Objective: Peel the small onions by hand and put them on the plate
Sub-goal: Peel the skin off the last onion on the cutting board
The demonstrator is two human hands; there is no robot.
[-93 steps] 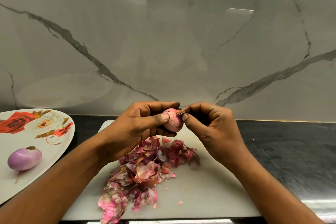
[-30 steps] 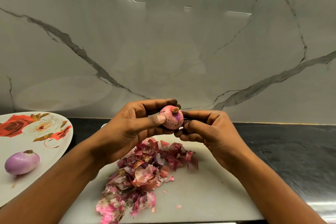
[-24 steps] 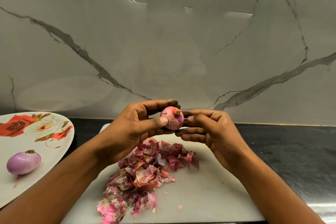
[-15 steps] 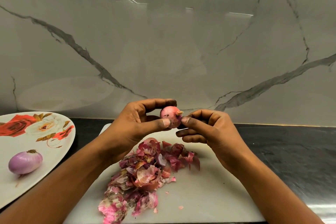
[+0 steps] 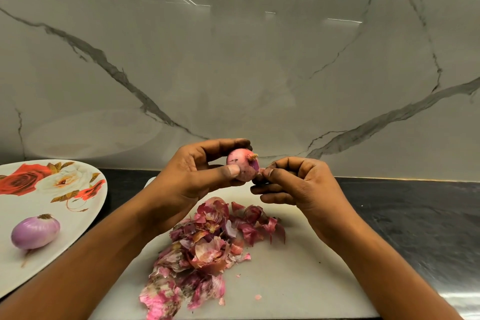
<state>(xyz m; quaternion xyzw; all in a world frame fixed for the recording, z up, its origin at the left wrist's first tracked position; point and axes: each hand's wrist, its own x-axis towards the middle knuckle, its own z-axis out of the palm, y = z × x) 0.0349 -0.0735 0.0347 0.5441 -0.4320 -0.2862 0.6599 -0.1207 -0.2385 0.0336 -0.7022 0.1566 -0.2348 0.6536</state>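
Left hand point(image 5: 192, 179) grips small onion point(image 5: 241, 167) between thumb and fingers, held up above white cutting board point(image 5: 298, 275), centre of scene. Right hand point(image 5: 301, 184) pinches a bit of skin at the onion's right side, other fingers curled. Pile of peels point(image 5: 205, 249) on board below the hands. Peeled onion point(image 5: 35, 232) lies on floral plate point(image 5: 78, 205) at left, dark counter point(image 5: 415, 215) at right
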